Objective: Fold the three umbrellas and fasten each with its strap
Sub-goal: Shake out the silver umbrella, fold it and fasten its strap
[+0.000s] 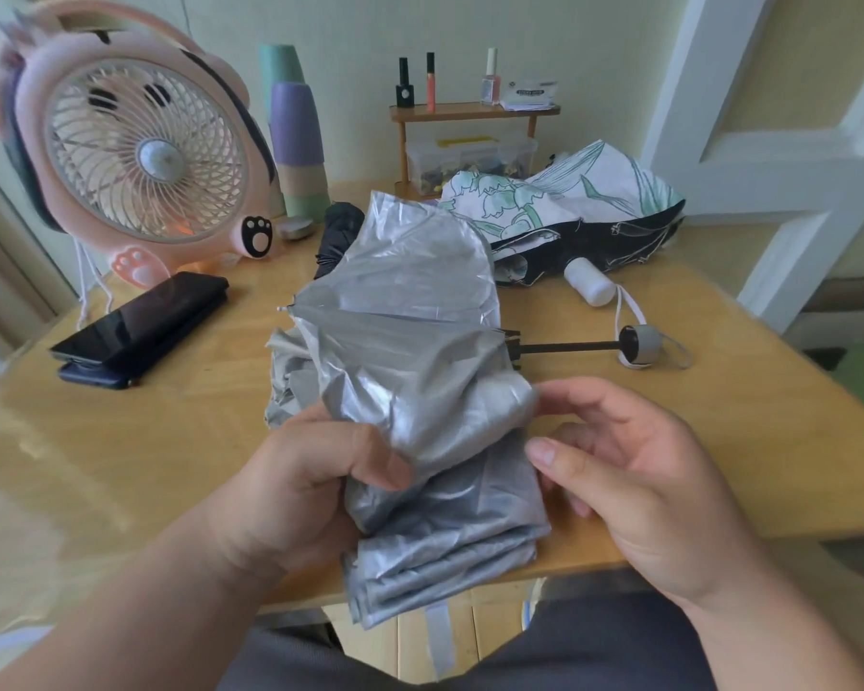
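Observation:
A silver-grey umbrella lies loose across the middle of the wooden table, its black shaft and grey-capped handle pointing right. My left hand grips a bunch of its canopy folds near the table's front edge. My right hand is beside the folds, fingers touching the fabric's right edge. Its strap hangs below the table edge. A floral white-and-black umbrella lies unfolded at the back right, with its white handle. Behind the silver canopy, a dark rolled umbrella is partly hidden.
A pink fan stands at the back left. Two dark phones lie in front of it. Stacked cups and a small wooden shelf with bottles stand at the back. A white door is on the right.

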Demonstrator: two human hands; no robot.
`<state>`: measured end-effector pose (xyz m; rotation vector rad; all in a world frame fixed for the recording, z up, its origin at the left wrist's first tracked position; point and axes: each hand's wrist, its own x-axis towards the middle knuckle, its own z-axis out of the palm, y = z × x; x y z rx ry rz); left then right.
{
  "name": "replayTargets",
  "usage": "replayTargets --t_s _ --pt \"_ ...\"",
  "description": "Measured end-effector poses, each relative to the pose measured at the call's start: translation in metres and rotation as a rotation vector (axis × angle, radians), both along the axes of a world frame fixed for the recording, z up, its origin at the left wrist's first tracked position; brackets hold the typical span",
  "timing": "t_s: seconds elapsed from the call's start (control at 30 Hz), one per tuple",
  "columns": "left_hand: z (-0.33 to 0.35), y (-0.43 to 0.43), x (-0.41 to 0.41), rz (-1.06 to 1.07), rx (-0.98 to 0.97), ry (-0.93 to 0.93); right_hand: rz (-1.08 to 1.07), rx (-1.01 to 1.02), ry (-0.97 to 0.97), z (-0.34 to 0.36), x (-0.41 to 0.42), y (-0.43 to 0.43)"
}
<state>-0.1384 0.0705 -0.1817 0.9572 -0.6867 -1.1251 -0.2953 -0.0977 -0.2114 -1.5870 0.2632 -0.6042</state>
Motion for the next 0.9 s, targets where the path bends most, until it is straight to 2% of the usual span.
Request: replayTargets --t_s 0.17,0.23,0.47,0.53,0.6,0.67,0.7,0.73,0.8,0.83,0.9 --pt "0.002 0.009 0.005 -0.128 -0.018 -0.102 0.057 0.010 0.009 0.008 -0.002 0.003" --pt "0.000 0.017 0.001 -0.115 -0.006 -0.148 0.023 0.013 0.035 0.013 0.000 0.007" --pt "-0.005 0.043 -0.024 0.434 0.457 -0.511 -0.100 -0.071 0.229 0.016 -0.004 0.017" --pt "-0.009 0.050 -0.028 0.528 0.597 -0.703 -0.144 -0.130 0.285 0.015 -0.005 0.019" --pt "-0.013 0.056 -0.028 0.685 0.664 -1.032 -0.202 -0.236 0.342 0.014 -0.005 0.025" --pt "-0.007 0.056 -0.022 0.836 0.577 -1.404 -0.274 -0.381 0.390 0.012 -0.004 0.027" --pt "0.002 0.054 -0.018 0.876 0.472 -1.521 -0.293 -0.414 0.397 0.011 -0.004 0.027" --pt "0.010 0.049 -0.014 0.859 0.348 -1.602 -0.303 -0.412 0.395 0.010 -0.005 0.027" --pt "0.027 0.033 -0.005 0.646 0.191 -1.741 -0.302 -0.397 0.391 0.009 -0.005 0.027" --pt "0.034 0.022 -0.004 0.483 0.225 -1.819 -0.294 -0.407 0.390 0.009 -0.004 0.027" --pt "0.040 0.002 0.000 0.171 0.466 -1.896 -0.271 -0.412 0.410 0.009 -0.005 0.027"
